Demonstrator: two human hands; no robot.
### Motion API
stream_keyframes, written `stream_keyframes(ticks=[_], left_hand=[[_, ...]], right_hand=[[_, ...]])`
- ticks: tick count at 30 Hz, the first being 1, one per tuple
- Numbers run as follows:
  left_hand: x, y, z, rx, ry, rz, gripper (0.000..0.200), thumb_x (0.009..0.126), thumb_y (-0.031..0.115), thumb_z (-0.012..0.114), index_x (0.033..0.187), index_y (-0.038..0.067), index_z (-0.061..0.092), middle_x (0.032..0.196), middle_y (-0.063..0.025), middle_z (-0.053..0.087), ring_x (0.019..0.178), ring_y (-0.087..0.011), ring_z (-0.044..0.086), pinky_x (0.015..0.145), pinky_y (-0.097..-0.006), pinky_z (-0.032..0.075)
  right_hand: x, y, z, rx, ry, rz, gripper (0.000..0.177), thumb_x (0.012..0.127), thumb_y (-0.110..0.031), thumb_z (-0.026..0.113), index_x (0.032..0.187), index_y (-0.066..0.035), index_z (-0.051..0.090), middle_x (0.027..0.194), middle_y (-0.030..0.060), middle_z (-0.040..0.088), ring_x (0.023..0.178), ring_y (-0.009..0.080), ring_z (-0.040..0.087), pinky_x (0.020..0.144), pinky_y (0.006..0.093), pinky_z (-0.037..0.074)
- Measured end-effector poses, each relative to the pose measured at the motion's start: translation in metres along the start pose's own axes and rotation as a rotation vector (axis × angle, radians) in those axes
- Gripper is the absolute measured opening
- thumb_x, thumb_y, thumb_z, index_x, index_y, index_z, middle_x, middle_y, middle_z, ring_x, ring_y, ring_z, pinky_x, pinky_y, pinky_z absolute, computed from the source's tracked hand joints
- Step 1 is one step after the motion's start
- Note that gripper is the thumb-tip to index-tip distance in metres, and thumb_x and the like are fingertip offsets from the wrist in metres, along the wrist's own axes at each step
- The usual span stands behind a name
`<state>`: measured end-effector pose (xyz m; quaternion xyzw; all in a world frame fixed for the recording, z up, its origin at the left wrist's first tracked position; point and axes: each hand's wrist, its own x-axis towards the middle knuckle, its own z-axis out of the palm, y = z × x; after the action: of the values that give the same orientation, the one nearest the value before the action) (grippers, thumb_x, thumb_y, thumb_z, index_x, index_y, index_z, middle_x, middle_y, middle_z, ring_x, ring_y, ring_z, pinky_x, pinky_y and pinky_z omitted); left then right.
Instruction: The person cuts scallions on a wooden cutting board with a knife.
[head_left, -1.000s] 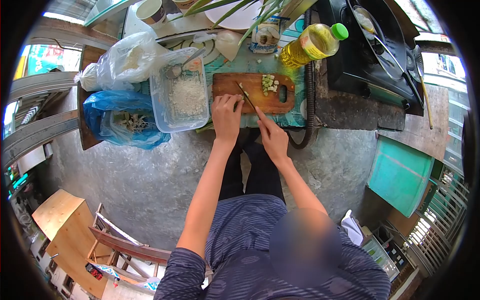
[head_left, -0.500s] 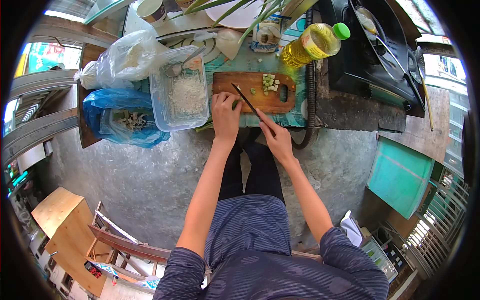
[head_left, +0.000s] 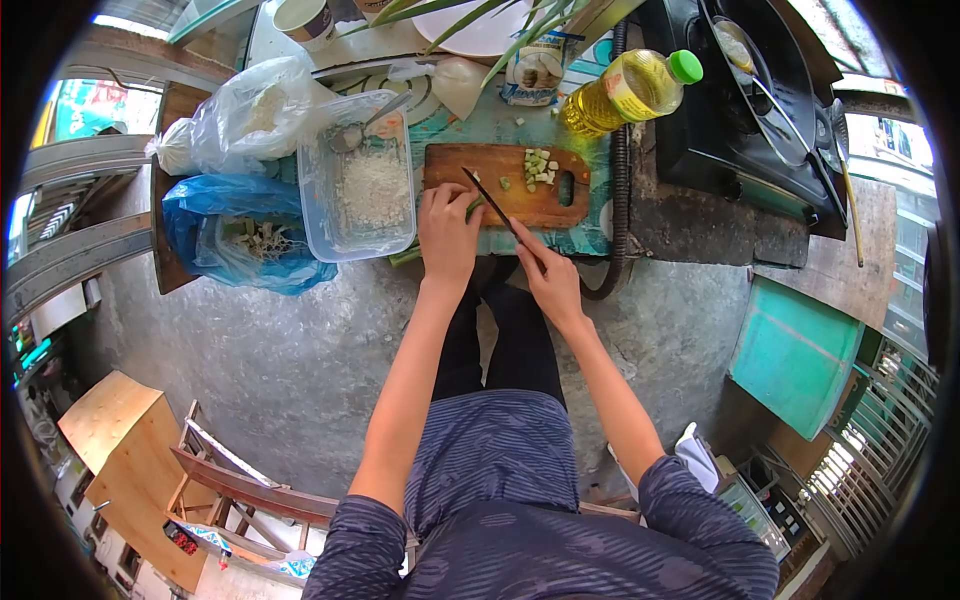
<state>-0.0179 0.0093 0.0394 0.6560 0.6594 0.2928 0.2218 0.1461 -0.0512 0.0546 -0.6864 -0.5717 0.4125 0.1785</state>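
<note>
My left hand [head_left: 447, 232] is closed on a green vegetable stalk [head_left: 407, 257] at the left end of the wooden cutting board [head_left: 445, 160]. Its fingers cover most of the stalk; one end sticks out below the hand, at the table edge. In my right hand [head_left: 548, 267] is a knife [head_left: 487, 199], gripped by the handle, its dark blade slanting up and left across the board close to my left fingertips. Pale green chopped pieces [head_left: 540, 166] lie in a small pile near the board's handle hole, with a few loose bits nearer the blade.
Left of the board stands a plastic tub [head_left: 362, 245] of white flour with a spoon [head_left: 352, 136]. Beyond it are a blue bag [head_left: 235, 200] and a clear bag [head_left: 262, 110]. An oil bottle [head_left: 630, 92] stands behind the board, and a black stove [head_left: 700, 140] is at right.
Very little differs. The whole view has shifted slightly, and both hands, the knife and the stalk keep nearly the same places on the board.
</note>
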Motion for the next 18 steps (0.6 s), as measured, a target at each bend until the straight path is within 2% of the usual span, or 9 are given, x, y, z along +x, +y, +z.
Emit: stream_keyframes(ticks=[4,9,18], left_hand=[[-0.0053,-0.0031,0.0004,-0.026,0.016,-0.034,0.024,0.079,0.01,0.077,0.102,0.003,0.075,0.093,-0.0099,0.069,0.097,-0.0297,0.06,0.085,-0.0401,0.048],[-0.0071,-0.0036,0.0044,-0.012,0.047,-0.034,0.021,0.079,0.009,0.077,0.098,0.002,0.075,0.093,-0.0103,0.068,0.096,-0.03,0.06,0.083,-0.0405,0.048],[-0.0041,-0.0051,0.0036,-0.007,0.031,0.003,0.018,0.08,0.009,0.077,0.096,0.002,0.074,0.089,-0.0102,0.066,0.093,-0.0297,0.061,0.082,-0.0414,0.048]], right_hand=[[-0.001,-0.0035,-0.0002,-0.02,-0.007,0.004,0.041,0.1,-0.026,0.056,0.14,-0.033,0.056,0.089,0.0165,0.071,0.072,0.0346,0.068,0.062,0.0379,0.051],[-0.0013,0.0009,0.0028,0.001,0.017,-0.055,0.041,0.1,-0.026,0.056,0.141,-0.032,0.055,0.092,0.0177,0.072,0.077,0.0363,0.068,0.065,0.0386,0.052],[0.0036,0.0035,-0.0005,0.04,-0.057,-0.007,0.042,0.101,-0.026,0.055,0.143,-0.031,0.053,0.074,0.0178,0.067,0.069,0.0371,0.066,0.061,0.038,0.049]])
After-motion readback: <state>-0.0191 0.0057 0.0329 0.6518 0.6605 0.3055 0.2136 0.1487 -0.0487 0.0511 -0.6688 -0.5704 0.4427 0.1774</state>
